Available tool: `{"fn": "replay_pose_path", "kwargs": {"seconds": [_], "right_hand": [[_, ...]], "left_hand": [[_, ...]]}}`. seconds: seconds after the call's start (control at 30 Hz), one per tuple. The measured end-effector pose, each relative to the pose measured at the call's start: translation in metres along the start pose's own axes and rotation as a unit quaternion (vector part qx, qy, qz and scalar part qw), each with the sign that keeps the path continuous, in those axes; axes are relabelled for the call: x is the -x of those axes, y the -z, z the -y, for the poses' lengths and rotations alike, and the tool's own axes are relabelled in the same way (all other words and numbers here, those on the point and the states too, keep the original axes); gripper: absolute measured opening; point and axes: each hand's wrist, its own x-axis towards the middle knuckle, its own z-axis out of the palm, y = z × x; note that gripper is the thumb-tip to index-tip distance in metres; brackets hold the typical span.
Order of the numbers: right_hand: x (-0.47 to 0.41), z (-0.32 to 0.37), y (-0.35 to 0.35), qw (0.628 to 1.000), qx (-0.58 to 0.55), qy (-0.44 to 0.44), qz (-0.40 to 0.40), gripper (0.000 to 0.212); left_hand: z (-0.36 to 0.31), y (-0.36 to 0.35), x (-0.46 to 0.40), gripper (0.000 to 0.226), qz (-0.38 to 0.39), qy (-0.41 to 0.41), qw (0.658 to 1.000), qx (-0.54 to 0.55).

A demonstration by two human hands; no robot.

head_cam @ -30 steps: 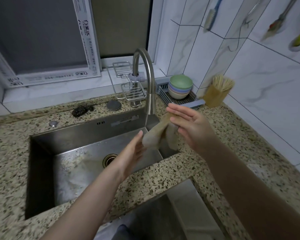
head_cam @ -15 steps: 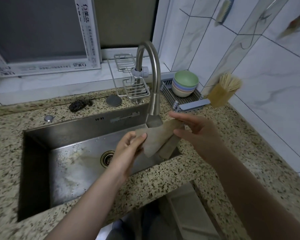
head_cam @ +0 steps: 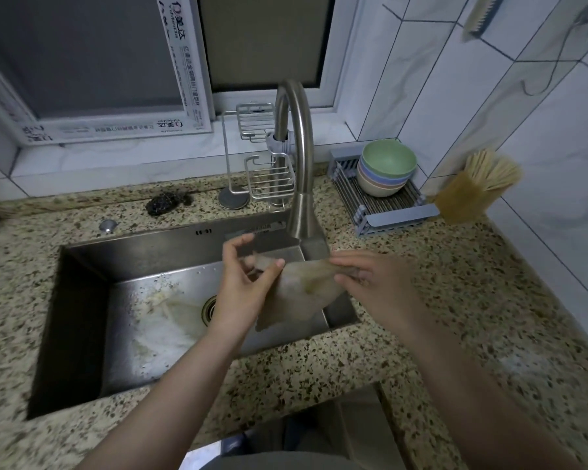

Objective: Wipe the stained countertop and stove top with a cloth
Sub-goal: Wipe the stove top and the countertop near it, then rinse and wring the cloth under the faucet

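Beige cloth hangs spread between my two hands above the right end of the steel sink, just below the faucet spout. My left hand pinches its upper left corner between thumb and fingers. My right hand pinches the opposite upper edge, fingers curled round it. Whitish residue lies on the sink floor near the drain. Speckled granite countertop surrounds the sink.

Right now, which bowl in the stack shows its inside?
The green bowl on top of the stack; the bowls beneath show only their coloured rims.
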Motion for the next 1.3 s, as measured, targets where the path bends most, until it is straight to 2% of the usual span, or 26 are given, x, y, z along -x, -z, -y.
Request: {"fn": "replay_pose_path", "kwargs": {"seconds": [0.13, 0.23, 0.3, 0.37, 0.47, 0.57, 0.63, 0.67, 0.7, 0.77, 0.8, 0.83, 0.93, 1.03, 1.13, 1.3], "right_hand": [[-0.017, -0.019, 0.001, 0.998, 0.057, 0.033, 0.002, 0.014], [-0.033, -0.035, 0.002, 0.990, 0.126, 0.058, 0.019, 0.003], [-0.042, -0.044, 0.001, 0.996, 0.066, 0.020, 0.063, 0.003], [-0.052, -0.050, 0.001, 0.993, -0.055, -0.034, 0.098, 0.006], [-0.068, -0.061, -0.006, 0.994, -0.070, -0.002, 0.089, 0.006], [-0.077, -0.069, -0.012, 0.991, -0.100, 0.000, 0.090, 0.005], [-0.079, -0.071, -0.014, 0.977, -0.191, -0.039, 0.088, 0.006], [-0.080, -0.074, -0.017, 0.968, -0.223, -0.071, 0.087, 0.007], [-0.081, -0.077, -0.022, 0.963, -0.236, -0.101, 0.087, 0.007], [-0.082, -0.089, -0.037, 0.957, -0.214, -0.169, 0.103, 0.008], [-0.083, -0.097, -0.044, 0.955, -0.194, -0.191, 0.116, 0.008], [-0.084, -0.103, -0.049, 0.955, -0.173, -0.204, 0.129, 0.008], [-0.091, -0.109, -0.051, 0.943, -0.175, -0.229, 0.165, 0.020], [-0.101, -0.102, -0.041, 0.918, -0.215, -0.264, 0.203, 0.030], [-0.124, -0.098, -0.036, 0.947, -0.123, -0.219, 0.201, 0.032], [-0.194, -0.104, -0.050, 0.965, -0.105, -0.184, 0.156, 0.025]], "left_hand": [[0.015, -0.012, -0.008, 0.038, 0.039, -0.009, 0.994, -0.102], [0.025, -0.021, -0.017, 0.017, -0.019, -0.094, 0.960, -0.263], [0.029, -0.028, -0.022, 0.011, -0.028, -0.119, 0.948, -0.293], [0.029, -0.036, -0.026, 0.015, -0.019, -0.099, 0.950, -0.296], [0.028, -0.039, -0.032, 0.021, 0.006, -0.063, 0.945, -0.321], [0.019, -0.038, -0.031, 0.022, 0.050, -0.009, 0.970, -0.236], [0.012, -0.038, -0.030, 0.027, 0.043, 0.040, 0.993, -0.105], [0.010, -0.038, -0.032, 0.038, 0.042, 0.094, 0.994, -0.019], [0.011, -0.037, -0.035, 0.053, 0.044, 0.173, 0.981, 0.073], [0.023, -0.040, -0.040, 0.076, 0.045, 0.355, 0.905, 0.231], [0.031, -0.044, -0.042, 0.083, 0.045, 0.419, 0.863, 0.278], [0.039, -0.049, -0.043, 0.086, 0.051, 0.453, 0.838, 0.301], [0.057, -0.064, -0.049, 0.076, 0.079, 0.461, 0.816, 0.341], [0.068, -0.071, -0.059, 0.053, 0.039, 0.465, 0.810, 0.354], [0.072, -0.074, -0.065, 0.043, -0.009, 0.471, 0.811, 0.347], [0.072, -0.070, -0.073, 0.041, -0.024, 0.479, 0.799, 0.364]]}}
